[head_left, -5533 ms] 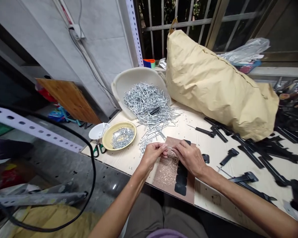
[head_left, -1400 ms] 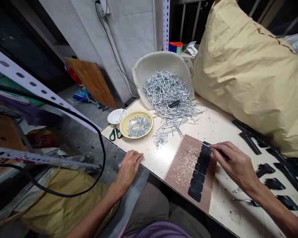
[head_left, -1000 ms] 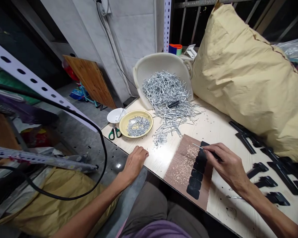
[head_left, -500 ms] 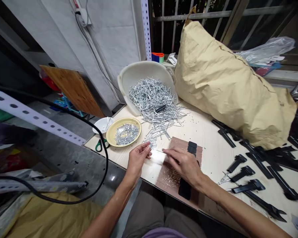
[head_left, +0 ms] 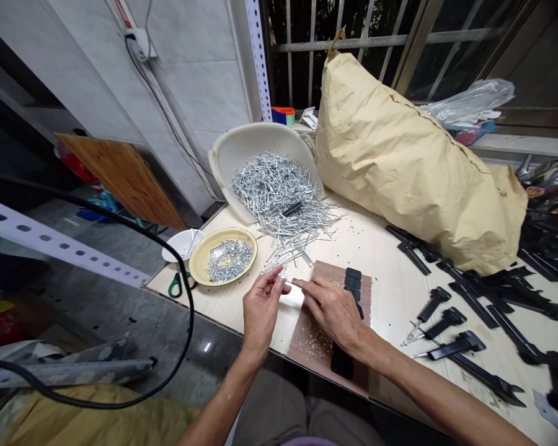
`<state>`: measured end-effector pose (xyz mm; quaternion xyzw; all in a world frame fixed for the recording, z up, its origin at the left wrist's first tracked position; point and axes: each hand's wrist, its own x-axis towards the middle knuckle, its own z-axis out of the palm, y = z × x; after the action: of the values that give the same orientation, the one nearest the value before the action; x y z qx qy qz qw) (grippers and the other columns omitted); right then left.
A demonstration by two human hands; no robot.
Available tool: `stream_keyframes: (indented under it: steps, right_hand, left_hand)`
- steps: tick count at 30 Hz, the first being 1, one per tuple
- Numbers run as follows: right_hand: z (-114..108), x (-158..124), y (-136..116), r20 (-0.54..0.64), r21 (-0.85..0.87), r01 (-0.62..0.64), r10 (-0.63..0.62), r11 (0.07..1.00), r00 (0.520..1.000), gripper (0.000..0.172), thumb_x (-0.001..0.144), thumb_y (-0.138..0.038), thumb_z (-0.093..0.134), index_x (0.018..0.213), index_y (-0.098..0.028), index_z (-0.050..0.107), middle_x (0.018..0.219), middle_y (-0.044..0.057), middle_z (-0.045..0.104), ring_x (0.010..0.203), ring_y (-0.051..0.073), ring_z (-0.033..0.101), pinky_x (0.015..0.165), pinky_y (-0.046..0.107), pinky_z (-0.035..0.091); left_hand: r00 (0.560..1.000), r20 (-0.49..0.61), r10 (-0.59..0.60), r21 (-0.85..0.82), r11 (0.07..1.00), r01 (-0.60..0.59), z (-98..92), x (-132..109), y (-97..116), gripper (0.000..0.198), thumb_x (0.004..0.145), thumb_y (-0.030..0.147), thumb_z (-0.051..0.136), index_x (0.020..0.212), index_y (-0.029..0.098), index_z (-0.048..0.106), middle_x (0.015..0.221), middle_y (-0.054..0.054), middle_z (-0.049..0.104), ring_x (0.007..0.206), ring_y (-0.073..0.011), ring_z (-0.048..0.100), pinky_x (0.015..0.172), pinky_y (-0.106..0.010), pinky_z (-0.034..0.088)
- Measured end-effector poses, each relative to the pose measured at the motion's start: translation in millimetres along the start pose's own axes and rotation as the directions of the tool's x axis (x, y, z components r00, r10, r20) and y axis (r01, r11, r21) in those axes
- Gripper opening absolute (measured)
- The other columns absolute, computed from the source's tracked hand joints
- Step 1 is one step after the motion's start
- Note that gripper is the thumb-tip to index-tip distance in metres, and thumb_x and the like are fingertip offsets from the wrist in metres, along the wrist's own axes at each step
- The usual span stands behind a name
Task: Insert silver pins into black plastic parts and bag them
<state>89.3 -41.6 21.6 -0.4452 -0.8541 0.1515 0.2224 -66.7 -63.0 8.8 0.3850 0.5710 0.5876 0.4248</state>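
My left hand is closed in a pinch above the front of the table; whatever its fingertips hold is too small to make out. Close to its right, my right hand pinches a thin metal rod, whose end reaches the left fingertips. Just beyond the hands, a heap of long silvery rods spills from a tilted white basin onto the table. A yellow dish of small shiny metal parts stands to the left. Under my right hand lies a brown board with black pads.
Black tool-like parts lie across the table's right side. A big tan sack rests at the back right. Left of the dish are a small white bowl and green-handled scissors. A black cable loops in front on the left.
My hands have come closer together, and the rod's end has moved left to my left fingertips. The whole view has shifted slightly.
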Motion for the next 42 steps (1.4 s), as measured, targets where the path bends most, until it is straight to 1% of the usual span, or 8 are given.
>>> stream_keyframes:
  steps: [4,8,13,16,23,29,33,42]
  right_hand:
    - [-2.7,0.2,2.7,0.018,-0.008,0.004,-0.004,1.0,1.0,0.033,0.094,-0.025,0.038,0.123,-0.032,0.054,0.084,0.001,0.058,0.068,0.012,0.057,0.054,0.02,0.037]
    - [-4.8,-1.5,6.5,0.032,0.008,0.001,-0.001,1.0,0.999,0.031,0.094,-0.024,0.04,0.12,-0.03,0.057,0.084,0.001,0.058,0.069,0.012,0.058,0.056,0.021,0.039]
    - [-4.1,-5.0,12.8,0.015,0.039,0.011,-0.012,0.999,1.0,0.032,0.093,-0.023,0.042,0.12,-0.031,0.056,0.086,0.001,0.059,0.07,0.012,0.058,0.057,0.021,0.039]
    - [-4.7,-6.7,16.8,0.007,0.04,0.023,-0.023,0.999,1.0,0.033,0.093,-0.021,0.041,0.121,-0.031,0.055,0.089,0.001,0.06,0.071,0.012,0.059,0.058,0.021,0.04]
    - [-3.8,-10.1,19.8,-0.072,-0.011,-0.041,0.04,0.999,0.997,0.022,0.093,-0.023,0.041,0.107,-0.022,0.059,0.09,0.003,0.063,0.079,0.014,0.061,0.066,0.023,0.043]
    - [-5.4,-9.8,21.6,-0.081,-0.1,-0.072,0.063,0.992,0.995,0.023,0.095,-0.03,0.038,0.091,-0.02,0.059,0.085,0.003,0.063,0.074,0.015,0.059,0.062,0.024,0.038]
    - [-7.7,-9.0,22.9,-0.037,-0.004,-0.122,0.122,0.992,0.992,0.026,0.096,-0.031,0.035,0.085,-0.02,0.056,0.078,0.001,0.061,0.069,0.014,0.057,0.057,0.024,0.035]
    - [-11.2,-7.9,24.7,-0.003,0.011,-0.072,0.072,0.997,0.997,0.021,0.094,-0.03,0.04,0.093,-0.022,0.06,0.083,0.001,0.062,0.072,0.014,0.058,0.058,0.023,0.035]
  left_hand:
    - [0.998,0.039,-0.04,-0.022,0.999,0.04,0.1,3.8,-1.7,0.04,0.077,0.032,0.065,0.113,0.015,0.061,0.08,-0.003,0.067,0.078,-0.0126,0.062,0.08,-0.027,0.047]
    - [0.976,0.15,-0.16,-0.199,0.962,0.189,-1.5,12.0,-5.3,0.036,0.07,0.028,0.071,0.103,0.013,0.065,0.076,-0.001,0.064,0.07,-0.01,0.061,0.076,-0.026,0.049]
    - [0.879,0.331,-0.342,-0.318,0.837,0.446,-0.7,20.5,-10.4,0.032,0.063,0.027,0.078,0.089,0.012,0.065,0.061,0.002,0.059,0.058,-0.0075,0.057,0.068,-0.023,0.051]
    - [0.845,0.368,-0.388,-0.292,0.815,0.501,3.2,21.6,-13.1,0.028,0.062,0.03,0.078,0.079,0.011,0.065,0.056,0.003,0.056,0.051,-0.0058,0.053,0.06,-0.021,0.05]
    - [0.965,0.188,-0.183,-0.017,0.982,0.189,11.0,16.8,-9.3,0.027,0.068,0.036,0.072,0.081,0.012,0.069,0.064,-0.002,0.066,0.059,-0.0111,0.059,0.063,-0.024,0.048]
    - [0.963,0.231,-0.134,0.141,0.985,0.104,15.2,14.9,-1.6,0.026,0.072,0.037,0.068,0.085,0.014,0.071,0.063,-0.003,0.068,0.062,-0.015,0.062,0.067,-0.025,0.048]
    - [0.968,0.227,-0.106,0.176,0.982,0.067,16.8,15.4,2.1,0.025,0.071,0.037,0.068,0.08,0.014,0.071,0.061,-0.003,0.068,0.061,-0.0151,0.062,0.066,-0.025,0.047]
    - [0.963,0.24,-0.123,0.144,0.986,0.09,14.5,14.3,2.1,0.026,0.072,0.038,0.068,0.082,0.013,0.069,0.063,-0.003,0.067,0.062,-0.015,0.062,0.066,-0.026,0.048]
